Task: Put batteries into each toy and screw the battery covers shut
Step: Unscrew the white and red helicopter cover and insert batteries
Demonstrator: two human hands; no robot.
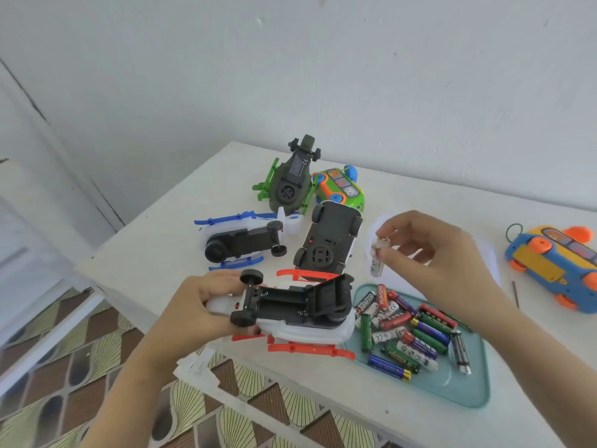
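Observation:
My left hand (197,305) grips a white toy helicopter with red skids (310,331), turned belly up at the table's near edge. Its black battery cover stands hinged open and the compartment (284,300) looks empty. My right hand (433,250) pinches a silver-white battery (377,260) upright by its top end, above the tray's far left corner. A teal tray (465,389) on the right holds several loose batteries (410,328) in mixed colours.
Other toys lie upside down further back: a blue-and-white helicopter (239,242), a green helicopter (290,181), a white car (329,244) and a green-orange bus (342,189). A blue-orange bus (555,263) sits at far right beside a thin screwdriver (515,294). Patterned floor lies below the table edge.

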